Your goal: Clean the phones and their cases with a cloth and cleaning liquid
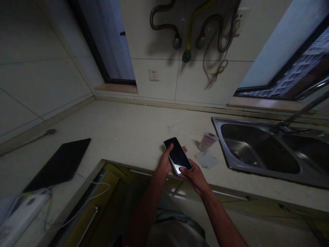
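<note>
A smartphone (178,155) with a dark screen and a pale edge is held in both hands, above the front edge of the counter. My left hand (166,162) grips its left side, with the thumb over the upper left of the screen and fingertips showing past the right edge. My right hand (194,175) is closed round the lower right corner, its thumb on the bottom of the screen. Just right of the phone stand a small plastic cup (207,141) with pink print and, in front of it, a flat pale piece (206,159) lying on the counter.
To the right, a double steel sink (259,151) with a faucet (295,115) is set in the counter (133,130). A black flat panel (60,164) and a white device (25,209) with a cable lie at left. Hoses (189,34) hang on the tiled wall above a socket (153,74).
</note>
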Demonstrator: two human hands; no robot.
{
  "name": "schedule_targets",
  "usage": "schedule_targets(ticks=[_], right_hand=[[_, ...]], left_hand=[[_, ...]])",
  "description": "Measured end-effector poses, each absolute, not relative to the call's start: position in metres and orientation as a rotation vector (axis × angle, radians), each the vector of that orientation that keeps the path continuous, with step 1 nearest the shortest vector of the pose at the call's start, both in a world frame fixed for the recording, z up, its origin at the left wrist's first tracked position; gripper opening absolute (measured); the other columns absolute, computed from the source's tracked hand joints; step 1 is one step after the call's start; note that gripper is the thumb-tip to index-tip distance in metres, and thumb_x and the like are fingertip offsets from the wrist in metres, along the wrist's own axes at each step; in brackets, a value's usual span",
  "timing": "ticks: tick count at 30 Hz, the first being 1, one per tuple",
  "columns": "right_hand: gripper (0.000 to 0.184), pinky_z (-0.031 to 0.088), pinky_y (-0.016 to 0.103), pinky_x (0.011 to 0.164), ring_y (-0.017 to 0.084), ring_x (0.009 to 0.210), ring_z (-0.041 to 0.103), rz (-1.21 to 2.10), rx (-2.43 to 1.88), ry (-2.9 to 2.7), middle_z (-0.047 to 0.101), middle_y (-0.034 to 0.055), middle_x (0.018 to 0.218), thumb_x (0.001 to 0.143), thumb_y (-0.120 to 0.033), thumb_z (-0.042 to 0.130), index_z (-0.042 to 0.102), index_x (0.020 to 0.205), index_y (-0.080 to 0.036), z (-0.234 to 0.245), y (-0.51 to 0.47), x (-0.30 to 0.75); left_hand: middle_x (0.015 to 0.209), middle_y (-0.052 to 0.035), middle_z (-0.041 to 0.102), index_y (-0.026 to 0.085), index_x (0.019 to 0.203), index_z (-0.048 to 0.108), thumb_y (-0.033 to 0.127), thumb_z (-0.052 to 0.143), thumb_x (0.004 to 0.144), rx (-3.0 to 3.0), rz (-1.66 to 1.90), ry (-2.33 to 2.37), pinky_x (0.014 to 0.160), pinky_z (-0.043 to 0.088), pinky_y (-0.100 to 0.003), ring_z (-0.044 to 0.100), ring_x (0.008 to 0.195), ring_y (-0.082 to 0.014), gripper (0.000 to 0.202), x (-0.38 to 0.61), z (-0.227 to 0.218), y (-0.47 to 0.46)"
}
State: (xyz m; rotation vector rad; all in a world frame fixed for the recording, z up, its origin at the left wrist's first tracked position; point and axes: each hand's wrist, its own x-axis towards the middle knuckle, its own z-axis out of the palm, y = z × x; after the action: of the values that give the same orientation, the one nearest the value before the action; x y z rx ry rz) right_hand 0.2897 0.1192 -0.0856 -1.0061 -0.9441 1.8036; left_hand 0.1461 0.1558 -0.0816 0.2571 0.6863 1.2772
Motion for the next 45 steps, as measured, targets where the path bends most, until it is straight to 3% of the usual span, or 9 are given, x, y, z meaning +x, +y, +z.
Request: schedule_targets(ticks=[4, 9, 13, 19, 23, 30, 36, 45], right_hand=[[0.060, 0.059, 0.043, 0.082, 0.025, 0.088, 0.072, 1.934, -0.906, -0.974, 0.074, 0.0064, 0.104, 0.061, -0.043, 0.090, 0.064, 0.111, -0.022, -0.084, 0.117, 0.287], [0.051, 0.058, 0.044, 0.084, 0.026, 0.085, 0.074, 1.926, -0.933, -1.017, 0.075, 0.0056, 0.092, 0.066, -0.048, 0.087, 0.065, 0.104, -0.021, -0.083, 0.126, 0.295], [0.054, 0.057, 0.044, 0.083, 0.026, 0.086, 0.074, 1.831, -0.972, -0.986, 0.076, 0.0082, 0.098, 0.067, -0.049, 0.086, 0.064, 0.108, -0.022, -0.086, 0.137, 0.315], [0.046, 0.057, 0.045, 0.084, 0.025, 0.084, 0.073, 1.689, -1.043, -0.931, 0.076, 0.0100, 0.100, 0.066, -0.048, 0.087, 0.070, 0.100, -0.021, -0.091, 0.147, 0.353], [0.043, 0.057, 0.047, 0.086, 0.025, 0.083, 0.073, 1.661, -1.045, -0.889, 0.076, 0.0100, 0.096, 0.065, -0.045, 0.088, 0.072, 0.096, -0.020, -0.095, 0.148, 0.363], [0.045, 0.060, 0.042, 0.080, 0.023, 0.080, 0.074, 1.595, -1.083, -0.908, 0.077, 0.0095, 0.095, 0.064, -0.047, 0.089, 0.072, 0.096, -0.019, -0.095, 0.152, 0.366], [0.047, 0.060, 0.040, 0.080, 0.023, 0.080, 0.074, 1.402, -1.178, -0.980, 0.077, 0.0095, 0.098, 0.065, -0.052, 0.086, 0.072, 0.097, -0.020, -0.089, 0.159, 0.387], [0.054, 0.057, 0.044, 0.085, 0.028, 0.091, 0.072, 0.965, -1.402, -1.253, 0.075, 0.0134, 0.103, 0.071, -0.061, 0.074, 0.069, 0.103, -0.018, -0.100, 0.170, 0.414]], left_hand=[[0.089, -0.0167, 0.074, 0.008, 0.097, 0.068, 0.059, 0.063, 0.082, 0.116, 1.226, 0.666, 0.093, 0.052, -0.041, 0.071, 0.086, -0.0255, 0.054, 0.143, -0.080, 0.164], [0.083, -0.0147, 0.073, 0.010, 0.092, 0.066, 0.061, 0.063, 0.080, 0.015, 1.261, 0.655, 0.082, 0.056, -0.039, 0.070, 0.075, -0.0231, 0.053, 0.134, -0.077, 0.172], [0.076, -0.0146, 0.071, 0.011, 0.088, 0.066, 0.068, 0.056, 0.080, -0.016, 1.322, 0.696, 0.078, 0.056, -0.043, 0.069, 0.070, -0.0242, 0.057, 0.115, -0.079, 0.177], [0.080, -0.0128, 0.072, 0.013, 0.089, 0.068, 0.069, 0.055, 0.080, -0.022, 1.471, 0.589, 0.084, 0.056, -0.043, 0.071, 0.081, -0.0261, 0.058, 0.088, -0.079, 0.183], [0.083, -0.0153, 0.072, 0.011, 0.092, 0.068, 0.077, 0.054, 0.076, -0.001, 1.383, 0.589, 0.086, 0.055, -0.045, 0.071, 0.087, -0.0297, 0.070, 0.082, -0.077, 0.187], [0.070, -0.0140, 0.067, 0.008, 0.089, 0.067, 0.083, 0.044, 0.078, 0.108, 1.244, 0.534, 0.074, 0.056, -0.042, 0.066, 0.066, -0.0234, 0.079, 0.086, -0.078, 0.191], [0.080, -0.0184, 0.071, 0.008, 0.096, 0.065, 0.085, 0.038, 0.078, 0.034, 1.197, 0.578, 0.087, 0.052, -0.051, 0.070, 0.081, -0.0315, 0.084, 0.083, -0.082, 0.197], [0.090, -0.0221, 0.073, 0.009, 0.102, 0.067, 0.071, 0.038, 0.087, 0.015, 1.157, 0.599, 0.093, 0.047, -0.057, 0.071, 0.093, -0.0359, 0.070, 0.081, -0.097, 0.202]])
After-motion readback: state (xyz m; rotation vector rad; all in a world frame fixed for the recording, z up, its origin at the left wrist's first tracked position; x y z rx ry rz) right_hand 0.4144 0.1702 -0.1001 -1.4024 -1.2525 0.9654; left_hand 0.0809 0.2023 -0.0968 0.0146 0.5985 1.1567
